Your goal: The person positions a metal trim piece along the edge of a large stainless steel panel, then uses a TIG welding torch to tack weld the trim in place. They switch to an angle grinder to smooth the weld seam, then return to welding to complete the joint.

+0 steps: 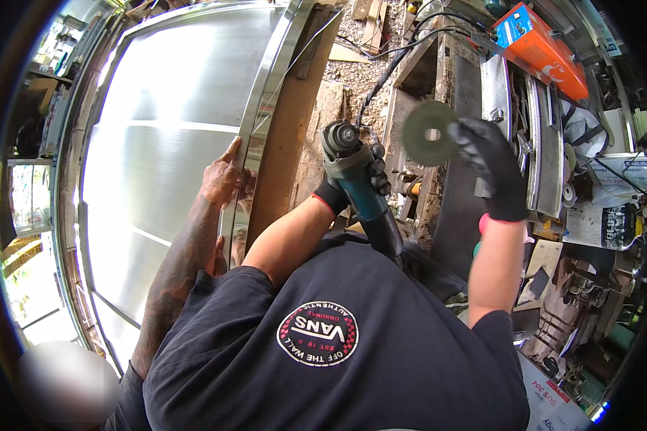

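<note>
In my gloved left hand (378, 177) is a teal angle grinder (366, 195), its head tilted up and the bare spindle (347, 134) facing me. The fingers wrap around the grinder's neck, and part of the hand is hidden behind the tool. To the right, my gloved right hand (497, 167) pinches the edge of a dark green grinding disc (423, 132) with a centre hole. The disc is held up, apart from the grinder. A black cable (376, 95) runs away beyond the grinder head.
Another person's bare hand (221, 179) rests on the frame of a large shiny metal panel (172, 79) at left. An orange machine (553, 61) stands at the far right. Metal strips (544, 147), tools and scraps crowd the right side; gravel (349, 50) shows at the back.
</note>
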{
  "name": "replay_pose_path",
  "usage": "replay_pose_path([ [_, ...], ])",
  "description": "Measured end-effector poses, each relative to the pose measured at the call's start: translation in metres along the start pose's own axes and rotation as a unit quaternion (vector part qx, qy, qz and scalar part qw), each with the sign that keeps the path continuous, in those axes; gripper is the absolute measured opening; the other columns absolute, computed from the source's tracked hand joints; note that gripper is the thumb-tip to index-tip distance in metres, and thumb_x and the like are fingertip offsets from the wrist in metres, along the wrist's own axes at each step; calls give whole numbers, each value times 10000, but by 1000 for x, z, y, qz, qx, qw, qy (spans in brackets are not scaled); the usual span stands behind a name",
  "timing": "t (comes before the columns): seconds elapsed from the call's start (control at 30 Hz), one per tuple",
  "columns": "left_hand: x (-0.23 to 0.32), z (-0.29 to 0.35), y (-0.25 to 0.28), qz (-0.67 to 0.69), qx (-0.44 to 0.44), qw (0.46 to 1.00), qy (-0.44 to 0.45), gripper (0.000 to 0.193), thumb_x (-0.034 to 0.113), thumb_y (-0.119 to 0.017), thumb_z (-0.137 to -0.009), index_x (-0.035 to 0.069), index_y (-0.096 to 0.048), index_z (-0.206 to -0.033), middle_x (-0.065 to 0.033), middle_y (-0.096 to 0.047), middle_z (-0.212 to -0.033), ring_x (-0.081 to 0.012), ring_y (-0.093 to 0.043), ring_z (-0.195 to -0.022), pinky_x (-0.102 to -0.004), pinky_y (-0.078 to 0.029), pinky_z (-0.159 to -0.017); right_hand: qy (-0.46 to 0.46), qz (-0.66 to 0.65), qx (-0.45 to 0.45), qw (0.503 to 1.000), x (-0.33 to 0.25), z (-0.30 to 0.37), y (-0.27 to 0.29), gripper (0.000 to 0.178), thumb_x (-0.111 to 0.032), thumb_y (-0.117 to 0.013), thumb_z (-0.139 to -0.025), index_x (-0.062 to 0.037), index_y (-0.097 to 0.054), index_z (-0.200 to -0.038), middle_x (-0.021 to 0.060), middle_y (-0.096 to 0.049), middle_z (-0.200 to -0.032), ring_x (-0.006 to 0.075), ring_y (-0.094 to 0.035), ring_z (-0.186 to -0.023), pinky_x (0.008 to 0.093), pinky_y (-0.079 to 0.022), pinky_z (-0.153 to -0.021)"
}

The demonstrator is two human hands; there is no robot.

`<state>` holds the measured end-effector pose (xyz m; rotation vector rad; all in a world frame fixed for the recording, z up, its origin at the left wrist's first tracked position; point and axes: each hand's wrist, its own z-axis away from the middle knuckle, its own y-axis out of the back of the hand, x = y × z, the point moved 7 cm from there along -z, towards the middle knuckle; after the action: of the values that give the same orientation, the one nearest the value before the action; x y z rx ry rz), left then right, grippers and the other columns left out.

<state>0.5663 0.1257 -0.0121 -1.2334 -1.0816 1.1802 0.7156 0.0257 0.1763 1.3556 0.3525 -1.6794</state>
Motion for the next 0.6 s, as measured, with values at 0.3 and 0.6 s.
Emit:
replay_pose_path([
  [0.3,0,-2,-12,-34,50,998,-17,542,662,-496,-929,141,-639,-974,-69,-611,-745,-277,-535,-589,-439,-452,-638,14,-45,-57,997,20,-48,-114,304,-352,-703,-992,-72,-682,-875,-72,-514,-700,36,-436,-626,242,-357,-576],
  [0.6,8,-4,5,-90,137,984,-70,624,719,-515,-877,109,-628,-944,-114,-620,-713,-311,-586,-566,-461,-491,-563,48,84,-1,995,17,-38,-111,337,-345,-704,-990,-15,-689,-923,-22,-590,-747,70,-510,-686,276,-429,-626],
])
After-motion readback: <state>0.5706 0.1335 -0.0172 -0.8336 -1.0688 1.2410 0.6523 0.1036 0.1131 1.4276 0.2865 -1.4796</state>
